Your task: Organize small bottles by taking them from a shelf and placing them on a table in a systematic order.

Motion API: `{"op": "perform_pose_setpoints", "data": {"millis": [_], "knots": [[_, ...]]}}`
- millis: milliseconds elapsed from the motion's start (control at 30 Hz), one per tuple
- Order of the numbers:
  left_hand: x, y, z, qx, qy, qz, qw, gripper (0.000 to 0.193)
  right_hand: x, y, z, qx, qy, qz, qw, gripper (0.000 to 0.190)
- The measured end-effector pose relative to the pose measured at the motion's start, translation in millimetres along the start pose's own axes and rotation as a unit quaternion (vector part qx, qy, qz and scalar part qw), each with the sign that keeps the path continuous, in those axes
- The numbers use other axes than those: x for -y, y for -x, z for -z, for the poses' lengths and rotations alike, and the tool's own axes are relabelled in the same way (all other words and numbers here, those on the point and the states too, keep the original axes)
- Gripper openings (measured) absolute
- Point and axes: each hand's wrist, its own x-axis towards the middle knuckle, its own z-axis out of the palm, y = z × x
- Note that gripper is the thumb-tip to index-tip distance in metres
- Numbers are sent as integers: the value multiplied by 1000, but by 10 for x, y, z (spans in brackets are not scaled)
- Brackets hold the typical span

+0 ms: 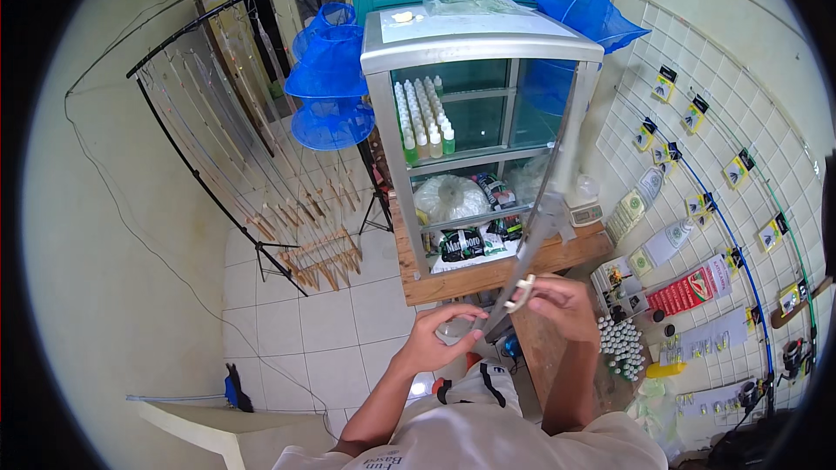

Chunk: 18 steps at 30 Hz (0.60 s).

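Note:
A glass-fronted display cabinet (398, 163) with a metal frame stands before me, its glass door (539, 215) swung out towards me. With the fingertips of my right hand (563, 307) I grip a small white curved handle (520, 294) at the door's near frame. My left hand (437, 339) is lower down, its thumb and fingers curled at the door's bottom corner. A clear round object (452, 328) shows between that thumb and fingers; whether I hold it or it lies beyond is unclear. Inside the cabinet are rows of small dropper bottles (424, 121) and plastic-wrapped packs (460, 245).
The cabinet rests on a wooden table (444, 287), with a digital scale (583, 214) behind the door. White-capped bottles (620, 346) crowd my right side. Fishing tackle packets (738, 168) hang on a wire grid. Blue mesh nets (330, 78) and a rack of fishing lines (215, 143) stand left.

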Motion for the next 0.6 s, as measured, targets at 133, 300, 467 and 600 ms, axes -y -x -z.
{"op": "perform_pose_setpoints", "data": {"millis": [133, 300, 467, 600], "knots": [[52, -75, 76, -36, -6, 38, 999, 33, -192, -312, -255, 23, -38, -51, 998, 44], [353, -226, 211, -179, -90, 14, 980, 35, -346, -741, -534, 67, -60, -20, 996, 50], [488, -417, 412, -205, -128, 8, 970, 36, -477, -1109, -759, 77, -58, -23, 995, 61], [547, -548, 452, -230, -126, 14, 965, 43, -554, -1260, -831, 83, -27, 4, 996, 67]]}}
